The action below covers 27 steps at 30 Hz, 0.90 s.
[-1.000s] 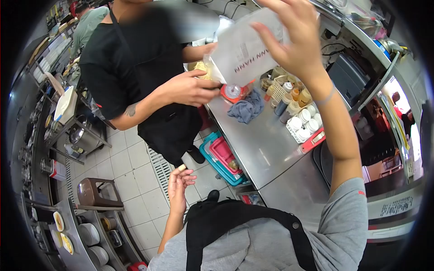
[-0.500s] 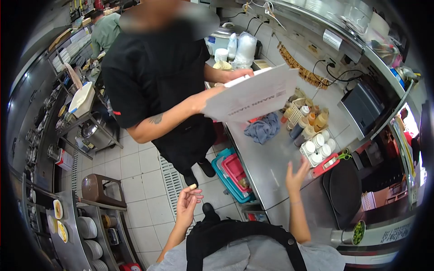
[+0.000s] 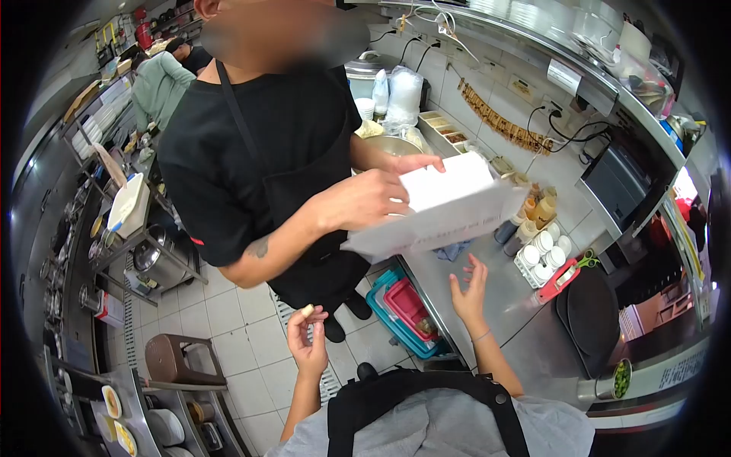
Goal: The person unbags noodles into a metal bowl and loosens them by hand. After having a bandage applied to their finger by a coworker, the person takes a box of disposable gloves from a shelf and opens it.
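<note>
My left hand (image 3: 308,341) is raised over the tiled floor, its fingers curled around a small pale yellowish piece (image 3: 307,311) at the fingertips. Over the steel counter (image 3: 487,335) my right hand (image 3: 469,291) is open, fingers spread and nothing in it. A co-worker in black (image 3: 282,145) stands opposite and holds a white printed bag (image 3: 449,217) with both hands, one of them at its mouth. Behind the bag, a blue cloth (image 3: 452,250) lies mostly hidden on the counter.
White-capped containers (image 3: 542,255) stand in a basket beside a red tool (image 3: 558,280). Black round trays (image 3: 590,308) and a container of chopped greens (image 3: 622,379) are at the right. A brown stool (image 3: 171,358) and blue bin (image 3: 384,305) are at floor level. Other people work at the back left.
My right hand has come down from the bag, now clear of it. The co-worker has lowered and tilted the bag, and white contents show at its opening. My left hand keeps the small piece.
</note>
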Available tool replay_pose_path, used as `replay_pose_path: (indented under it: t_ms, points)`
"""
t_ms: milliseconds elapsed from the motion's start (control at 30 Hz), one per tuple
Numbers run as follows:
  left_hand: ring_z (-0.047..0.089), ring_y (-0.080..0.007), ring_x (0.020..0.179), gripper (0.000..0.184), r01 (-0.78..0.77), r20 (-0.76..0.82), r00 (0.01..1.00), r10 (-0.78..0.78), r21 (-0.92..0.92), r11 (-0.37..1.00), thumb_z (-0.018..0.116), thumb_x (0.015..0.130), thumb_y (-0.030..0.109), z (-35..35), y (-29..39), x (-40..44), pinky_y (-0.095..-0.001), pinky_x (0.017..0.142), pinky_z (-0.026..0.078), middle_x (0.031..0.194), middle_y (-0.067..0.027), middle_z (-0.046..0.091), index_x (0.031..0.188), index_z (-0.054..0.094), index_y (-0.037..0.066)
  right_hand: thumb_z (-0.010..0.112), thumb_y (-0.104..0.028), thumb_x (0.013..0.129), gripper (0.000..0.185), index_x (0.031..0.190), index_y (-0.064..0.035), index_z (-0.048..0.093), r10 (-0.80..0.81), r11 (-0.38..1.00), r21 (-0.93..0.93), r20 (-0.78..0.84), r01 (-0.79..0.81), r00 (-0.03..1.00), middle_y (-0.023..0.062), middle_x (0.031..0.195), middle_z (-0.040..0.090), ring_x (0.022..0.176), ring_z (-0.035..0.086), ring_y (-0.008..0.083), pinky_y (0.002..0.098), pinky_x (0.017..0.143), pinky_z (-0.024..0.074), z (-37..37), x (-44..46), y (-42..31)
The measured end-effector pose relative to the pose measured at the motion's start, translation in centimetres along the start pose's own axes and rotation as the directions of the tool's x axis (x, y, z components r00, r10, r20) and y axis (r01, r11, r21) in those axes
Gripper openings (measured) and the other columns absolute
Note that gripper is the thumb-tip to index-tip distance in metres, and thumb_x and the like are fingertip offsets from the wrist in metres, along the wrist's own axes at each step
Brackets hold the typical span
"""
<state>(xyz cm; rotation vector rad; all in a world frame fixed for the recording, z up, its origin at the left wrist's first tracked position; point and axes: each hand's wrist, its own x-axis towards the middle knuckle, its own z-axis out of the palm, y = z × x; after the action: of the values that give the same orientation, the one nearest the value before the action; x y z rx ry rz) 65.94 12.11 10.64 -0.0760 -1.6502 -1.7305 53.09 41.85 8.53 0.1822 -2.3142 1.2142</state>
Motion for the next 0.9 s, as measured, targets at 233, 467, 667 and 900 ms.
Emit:
replay_pose_path:
  t_ms: [233,467,667,900]
  points:
    - [0.056,-0.0231,0.084,0.028,-0.442,0.093,0.897,0.432,0.146,0.885,0.052,0.084,-0.004,-0.6,2.4,5.1,-0.0354,0.074,0.052,0.093,-0.0163,0.056,0.111,0.045,0.002,0.066,-0.009,0.074,0.060,0.128,-0.0016,0.039,0.208,0.975,-0.097,0.099,-0.198,0.973,0.0172,0.116,0.042,0.093,0.052,0.0257,0.0352,0.074,0.0465,2.5,-3.0,3.9]
    - [0.056,-0.0235,0.077,0.027,-0.535,0.108,0.842,0.529,0.037,0.844,0.056,0.086,0.007,1.5,4.3,6.2,-0.0332,0.068,0.050,0.093,-0.0169,0.056,0.110,0.044,0.003,0.069,-0.011,0.075,0.061,0.128,-0.0032,0.040,0.206,0.968,-0.166,0.083,-0.190,0.975,0.0150,0.118,0.044,0.090,0.054,0.0215,0.0309,0.066,0.0475,2.3,-2.2,5.6]
    - [0.056,-0.0232,0.074,0.026,-0.513,0.169,0.842,0.512,-0.041,0.858,0.056,0.086,0.009,4.1,4.2,6.3,-0.0322,0.064,0.049,0.092,-0.0167,0.056,0.109,0.045,0.003,0.067,-0.014,0.077,0.060,0.128,0.0010,0.039,-0.024,0.972,-0.236,-0.144,-0.011,0.989,0.0212,0.124,0.042,0.107,0.047,0.0355,0.0398,0.090,0.0411,-6.9,5.2,6.3]
    - [0.055,-0.0222,0.077,0.026,-0.464,0.286,0.800,0.527,-0.262,0.846,0.057,0.087,0.008,7.7,1.9,7.8,-0.0314,0.064,0.050,0.092,-0.0150,0.054,0.111,0.048,0.006,0.065,-0.007,0.080,0.057,0.132,-0.0037,0.041,-0.346,0.746,-0.648,-0.575,-0.155,0.741,0.0128,0.126,0.042,0.108,0.050,0.0245,0.0332,0.085,0.0444,-31.7,6.8,-8.8]
